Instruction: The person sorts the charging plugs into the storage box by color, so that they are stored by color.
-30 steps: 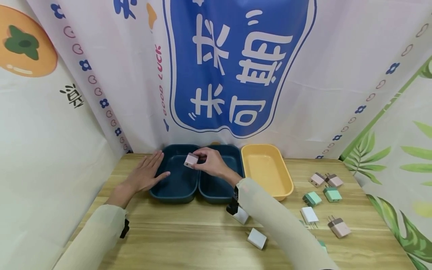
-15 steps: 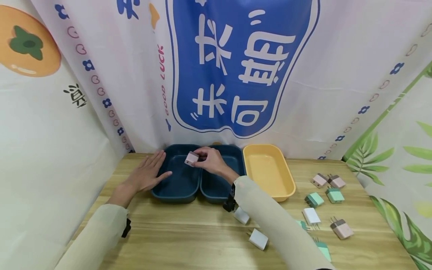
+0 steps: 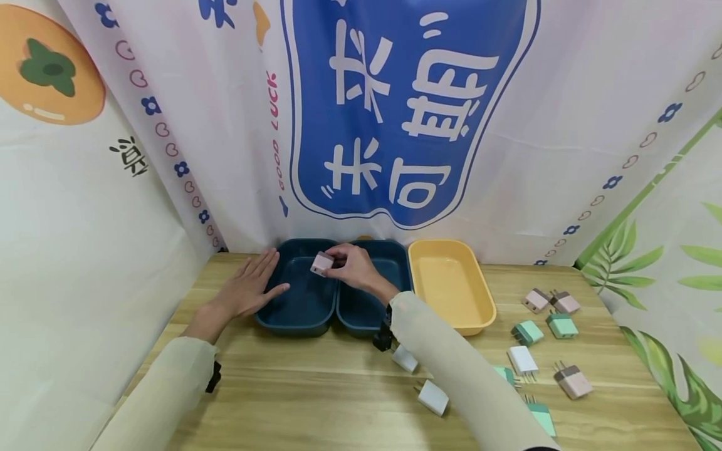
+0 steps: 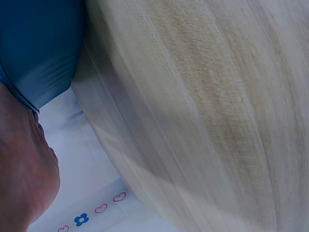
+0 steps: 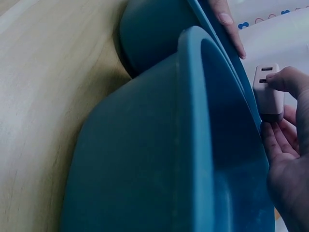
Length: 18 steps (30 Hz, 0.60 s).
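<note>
Between thumb and fingers, my right hand (image 3: 355,266) pinches a pink charger plug (image 3: 322,264) with a darker base. It holds the plug above the right side of the left dark blue tray (image 3: 296,328), near the rim shared with the middle blue tray (image 3: 361,329). In the right wrist view, the slots on the face of the charger plug (image 5: 269,92) show. My left hand (image 3: 242,291) rests on the left rim of the left tray, its fingers straight and its thumb reaching over the inside. Only part of the left hand (image 4: 24,164) appears in the left wrist view.
A yellow tray (image 3: 451,285) stands right of the blue ones. Several pink, green and white charger plugs lie on the wooden table (image 3: 304,394) at right, including a pink one (image 3: 573,381). Two white plugs lie nearer, one (image 3: 433,397) beside my right forearm. A printed curtain (image 3: 237,125) hangs behind.
The whole head view has shifted slightly, moving the scene a little to the right. Both hands and the pinched charger plug keep nearly the same place over the trays.
</note>
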Motion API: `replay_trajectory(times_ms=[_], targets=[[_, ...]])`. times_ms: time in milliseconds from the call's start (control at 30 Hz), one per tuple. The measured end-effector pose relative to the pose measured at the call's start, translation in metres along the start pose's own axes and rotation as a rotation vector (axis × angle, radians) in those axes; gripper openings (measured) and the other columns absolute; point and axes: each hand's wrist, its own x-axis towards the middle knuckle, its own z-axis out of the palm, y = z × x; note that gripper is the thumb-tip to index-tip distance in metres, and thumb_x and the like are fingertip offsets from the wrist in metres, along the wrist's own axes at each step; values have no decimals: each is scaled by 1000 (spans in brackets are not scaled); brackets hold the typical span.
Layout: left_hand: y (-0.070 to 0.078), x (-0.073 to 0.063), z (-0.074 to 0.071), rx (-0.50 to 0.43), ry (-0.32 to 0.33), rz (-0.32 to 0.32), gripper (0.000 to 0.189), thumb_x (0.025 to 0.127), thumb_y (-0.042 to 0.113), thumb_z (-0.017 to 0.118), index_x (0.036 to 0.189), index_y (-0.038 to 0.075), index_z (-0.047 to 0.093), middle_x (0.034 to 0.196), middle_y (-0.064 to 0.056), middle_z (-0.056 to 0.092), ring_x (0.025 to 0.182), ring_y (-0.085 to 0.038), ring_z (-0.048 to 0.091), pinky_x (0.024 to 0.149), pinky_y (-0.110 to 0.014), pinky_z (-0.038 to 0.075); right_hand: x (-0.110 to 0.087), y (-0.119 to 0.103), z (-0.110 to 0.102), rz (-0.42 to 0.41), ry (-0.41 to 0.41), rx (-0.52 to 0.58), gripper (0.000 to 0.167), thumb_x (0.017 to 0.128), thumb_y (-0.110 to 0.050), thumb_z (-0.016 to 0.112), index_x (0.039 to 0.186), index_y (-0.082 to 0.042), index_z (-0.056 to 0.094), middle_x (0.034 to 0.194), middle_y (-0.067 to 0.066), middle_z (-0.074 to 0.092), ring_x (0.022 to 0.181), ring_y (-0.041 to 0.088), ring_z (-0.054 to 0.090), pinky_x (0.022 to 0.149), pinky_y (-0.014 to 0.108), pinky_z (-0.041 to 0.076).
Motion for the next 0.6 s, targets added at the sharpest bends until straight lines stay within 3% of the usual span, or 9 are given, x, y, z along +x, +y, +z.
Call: replay_trajectory(times_ms=[333,600], targets=[[3,2,-2,12,-26,-7,94,108,66,37,168,-2,12,176,-23,8,163,-42,8,129,-64,6,1,-2,-2,1,2,23,45,93,-18,84,133,-3,71,136,15,68,124,30,68,104,36,57],[4,2,-3,11,-44,-21,94,108,67,35,169,-1,9,177,-22,5,163,-42,6,130,-64,4,-4,-5,-13,-26,-8,26,44,94,-20,83,134,-5,71,138,14,68,127,34,66,106,38,56]])
